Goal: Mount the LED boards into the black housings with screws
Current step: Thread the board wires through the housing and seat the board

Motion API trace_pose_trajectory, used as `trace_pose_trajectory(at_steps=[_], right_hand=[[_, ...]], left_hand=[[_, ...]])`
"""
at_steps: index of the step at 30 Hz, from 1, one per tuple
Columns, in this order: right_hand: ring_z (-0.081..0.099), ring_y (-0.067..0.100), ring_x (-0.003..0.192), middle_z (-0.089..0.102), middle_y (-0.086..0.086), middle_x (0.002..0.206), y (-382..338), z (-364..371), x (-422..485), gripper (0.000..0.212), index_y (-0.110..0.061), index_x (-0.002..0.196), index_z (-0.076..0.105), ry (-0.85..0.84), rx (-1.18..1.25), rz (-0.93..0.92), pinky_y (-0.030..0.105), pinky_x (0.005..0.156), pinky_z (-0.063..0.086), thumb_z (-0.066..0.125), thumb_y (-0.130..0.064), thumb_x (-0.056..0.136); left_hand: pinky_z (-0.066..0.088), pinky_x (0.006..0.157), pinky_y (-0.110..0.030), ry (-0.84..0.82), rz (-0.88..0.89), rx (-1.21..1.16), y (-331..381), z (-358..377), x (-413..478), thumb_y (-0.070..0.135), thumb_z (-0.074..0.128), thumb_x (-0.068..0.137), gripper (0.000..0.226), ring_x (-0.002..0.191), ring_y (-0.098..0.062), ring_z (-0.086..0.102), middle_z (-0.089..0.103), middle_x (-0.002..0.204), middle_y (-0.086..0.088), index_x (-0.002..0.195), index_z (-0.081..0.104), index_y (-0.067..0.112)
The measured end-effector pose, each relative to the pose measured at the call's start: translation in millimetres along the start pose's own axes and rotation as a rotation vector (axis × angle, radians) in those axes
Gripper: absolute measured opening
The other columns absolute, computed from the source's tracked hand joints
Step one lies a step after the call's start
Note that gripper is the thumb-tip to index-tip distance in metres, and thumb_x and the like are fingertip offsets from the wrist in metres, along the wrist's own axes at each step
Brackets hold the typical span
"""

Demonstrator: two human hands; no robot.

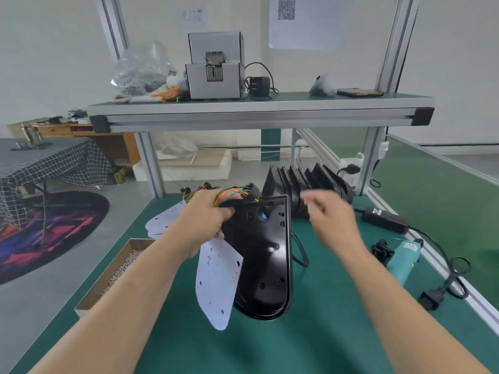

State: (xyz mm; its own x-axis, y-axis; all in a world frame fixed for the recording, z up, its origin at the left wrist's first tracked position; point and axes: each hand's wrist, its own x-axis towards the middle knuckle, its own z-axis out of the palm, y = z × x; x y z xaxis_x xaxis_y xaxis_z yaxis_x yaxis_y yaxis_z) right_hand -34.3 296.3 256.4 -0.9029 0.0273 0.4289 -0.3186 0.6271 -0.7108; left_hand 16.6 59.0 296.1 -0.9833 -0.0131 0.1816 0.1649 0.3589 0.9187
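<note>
My left hand (208, 220) grips the top end of a black housing (266, 265) together with a bundle of coloured wires (232, 194), lifted above the green mat. A white LED board (217, 282) hangs from the same hand, left of the housing. My right hand (328, 220) hovers to the right of the housing, blurred, fingers loosely curled and holding nothing. More white LED boards (164, 220) lie on the mat behind my left wrist. A row of black housings (310, 182) stands at the back.
A cardboard box of screws (118, 271) sits at the left table edge. A teal electric screwdriver (405, 261), a black power adapter (384, 218) and cables lie at the right. A shelf (259, 109) overhead carries a screw feeder machine (216, 66).
</note>
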Motion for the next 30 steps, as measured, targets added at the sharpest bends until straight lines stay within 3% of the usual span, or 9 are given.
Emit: trace_pose_trajectory(at_steps=[3, 5, 8, 12, 17, 21, 24, 27, 30], right_hand=[[0.058, 0.002, 0.080, 0.069, -0.009, 0.099, -71.1, -40.6, -8.1, 0.022, -0.027, 0.112, 0.073, 0.073, 0.321, -0.335, 0.021, 0.079, 0.049, 0.063, -0.035, 0.095], [0.052, 0.000, 0.077, 0.061, -0.013, 0.091, -106.4, -54.7, -18.4, 0.035, -0.028, 0.116, 0.072, -0.114, 0.040, -0.519, 0.019, 0.076, 0.043, 0.062, -0.050, 0.091], [0.054, 0.018, 0.092, 0.047, -0.004, 0.099, -126.3, -53.9, -27.2, 0.025, -0.022, 0.105, 0.068, -0.293, -0.562, -0.662, 0.038, 0.085, 0.046, 0.051, -0.040, 0.101], [0.058, 0.025, 0.092, 0.045, 0.001, 0.109, -122.8, -52.1, -33.0, 0.017, -0.016, 0.110, 0.064, -0.391, -0.479, -0.606, 0.043, 0.088, 0.046, 0.059, -0.029, 0.100], [0.055, 0.030, 0.081, 0.047, 0.002, 0.097, -106.2, -37.7, -33.2, 0.013, -0.016, 0.099, 0.055, -0.336, -0.500, -0.641, 0.046, 0.076, 0.048, 0.057, -0.004, 0.094], [0.057, 0.034, 0.078, 0.042, 0.001, 0.092, -92.2, -22.1, -32.4, 0.018, -0.016, 0.103, 0.052, -0.317, -0.540, -0.679, 0.044, 0.066, 0.045, 0.056, -0.002, 0.091], [0.059, 0.036, 0.079, 0.055, 0.006, 0.094, -80.4, -16.8, -29.0, 0.012, -0.012, 0.102, 0.057, -0.237, -0.517, -0.677, 0.047, 0.063, 0.047, 0.058, -0.007, 0.092], [0.058, 0.035, 0.074, 0.058, 0.006, 0.081, -73.3, -16.2, -24.9, 0.008, -0.011, 0.087, 0.059, -0.124, -0.497, -0.713, 0.044, 0.057, 0.045, 0.065, -0.006, 0.085], [0.050, 0.033, 0.083, 0.053, 0.008, 0.086, -67.8, -17.0, -17.1, 0.011, -0.008, 0.079, 0.058, -0.023, -0.435, -0.740, 0.046, 0.069, 0.042, 0.067, -0.003, 0.083]], left_hand=[[0.040, 0.041, -0.019, 0.019, 0.018, 0.086, 0.3, 8.4, 3.0, -0.010, 0.049, 0.091, 0.039, 0.051, -0.008, 0.052, 0.063, 0.066, 0.002, 0.086, 0.073, 0.020], [0.042, 0.044, -0.021, 0.025, 0.036, 0.128, 1.8, 12.4, 4.2, -0.010, 0.048, 0.088, 0.037, 0.053, -0.013, 0.053, 0.062, 0.067, -0.005, 0.084, 0.073, 0.017], [0.045, 0.045, -0.022, 0.020, 0.052, 0.176, 3.2, 13.4, 4.5, -0.009, 0.045, 0.086, 0.038, 0.049, -0.017, 0.051, 0.057, 0.064, -0.013, 0.081, 0.071, 0.018], [0.051, 0.050, -0.027, 0.001, 0.040, 0.214, 2.5, 13.7, 2.2, -0.006, 0.045, 0.090, 0.045, 0.060, -0.019, 0.062, 0.071, 0.081, -0.008, 0.089, 0.075, 0.028], [0.047, 0.043, -0.018, 0.083, 0.088, 0.271, 4.9, 17.0, -4.2, -0.008, 0.046, 0.083, 0.051, 0.049, -0.011, 0.062, 0.072, 0.081, 0.007, 0.083, 0.075, 0.034], [0.049, 0.040, -0.023, 0.162, 0.122, 0.264, 9.0, 18.8, -7.8, -0.007, 0.047, 0.078, 0.055, 0.041, -0.012, 0.059, 0.070, 0.074, 0.015, 0.077, 0.073, 0.042], [0.058, 0.052, -0.035, 0.177, 0.163, 0.314, 11.5, 20.5, -10.1, -0.004, 0.049, 0.076, 0.049, 0.051, -0.008, 0.062, 0.070, 0.076, 0.015, 0.090, 0.075, 0.036], [0.053, 0.064, -0.031, 0.182, 0.208, 0.370, 13.3, 20.8, -12.3, -0.004, 0.053, 0.076, 0.046, 0.057, 0.004, 0.057, 0.068, 0.076, 0.021, 0.095, 0.075, 0.032], [0.048, 0.064, -0.028, 0.188, 0.228, 0.335, 18.2, 16.7, -13.3, -0.006, 0.055, 0.077, 0.045, 0.057, 0.008, 0.056, 0.068, 0.076, 0.025, 0.095, 0.074, 0.030]])
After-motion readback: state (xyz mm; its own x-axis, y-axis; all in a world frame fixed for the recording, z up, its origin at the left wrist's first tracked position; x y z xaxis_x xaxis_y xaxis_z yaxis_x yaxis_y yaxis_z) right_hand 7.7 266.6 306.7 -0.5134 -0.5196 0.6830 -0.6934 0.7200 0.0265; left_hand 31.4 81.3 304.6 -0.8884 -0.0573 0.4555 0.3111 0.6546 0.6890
